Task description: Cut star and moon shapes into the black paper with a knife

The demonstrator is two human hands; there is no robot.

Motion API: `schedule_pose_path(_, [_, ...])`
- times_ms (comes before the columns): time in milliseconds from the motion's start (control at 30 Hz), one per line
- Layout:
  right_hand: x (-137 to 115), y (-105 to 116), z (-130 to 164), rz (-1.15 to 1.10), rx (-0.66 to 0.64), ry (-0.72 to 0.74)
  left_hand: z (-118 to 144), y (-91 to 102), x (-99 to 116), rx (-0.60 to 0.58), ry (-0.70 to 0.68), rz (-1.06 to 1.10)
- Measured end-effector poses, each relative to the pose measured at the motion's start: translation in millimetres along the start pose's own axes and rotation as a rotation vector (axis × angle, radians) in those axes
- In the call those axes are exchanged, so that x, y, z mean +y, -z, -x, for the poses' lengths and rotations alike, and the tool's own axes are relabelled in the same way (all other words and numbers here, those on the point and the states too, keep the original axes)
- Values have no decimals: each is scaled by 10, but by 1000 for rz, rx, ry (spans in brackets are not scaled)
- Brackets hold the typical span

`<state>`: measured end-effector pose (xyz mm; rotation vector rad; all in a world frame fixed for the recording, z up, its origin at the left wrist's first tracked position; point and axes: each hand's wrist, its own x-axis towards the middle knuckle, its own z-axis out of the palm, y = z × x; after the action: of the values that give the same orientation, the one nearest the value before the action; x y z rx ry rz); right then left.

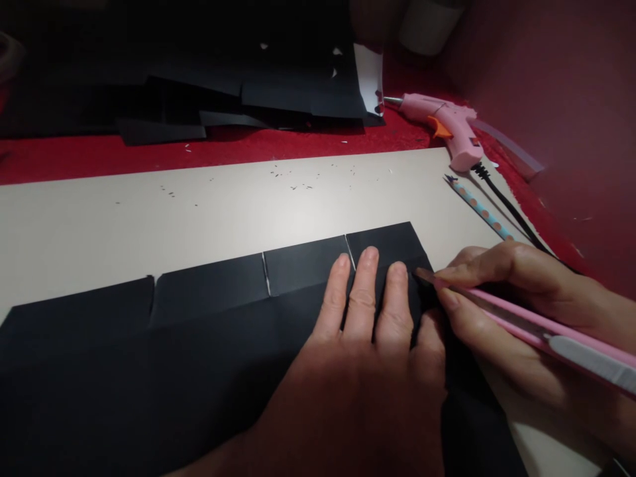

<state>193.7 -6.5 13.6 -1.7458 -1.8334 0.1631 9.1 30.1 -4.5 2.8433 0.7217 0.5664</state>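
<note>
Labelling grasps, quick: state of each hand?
Left hand: open, flat on black paper sheet.
Right hand: closed on pink utility knife.

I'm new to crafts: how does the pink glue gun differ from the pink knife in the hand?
The pink plastic glue gun lies untouched on the red cloth, far off; the slim pink craft knife is gripped in the right hand, tip at the black paper sheet. The gun is chunky with a black cord; the knife is thin and straight. Both are pink.

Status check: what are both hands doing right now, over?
Left hand flat on black paper. Right hand grips pink cutter, tip at the paper's right edge. Glue gun, pencil lie apart.
</note>
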Motion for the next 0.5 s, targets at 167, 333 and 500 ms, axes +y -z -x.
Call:
schedule_pose_path(167, [-3, 1, -7, 21, -8, 5, -19, -6, -2, -5, -2, -5])
schedule_pose_path(333, [1, -5, 0, 14, -12, 15, -2, -6, 5, -5, -2, -4])
schedule_pose_path(500, [-41, 43, -24, -26, -62, -3, 7, 2, 7, -10, -7, -2])
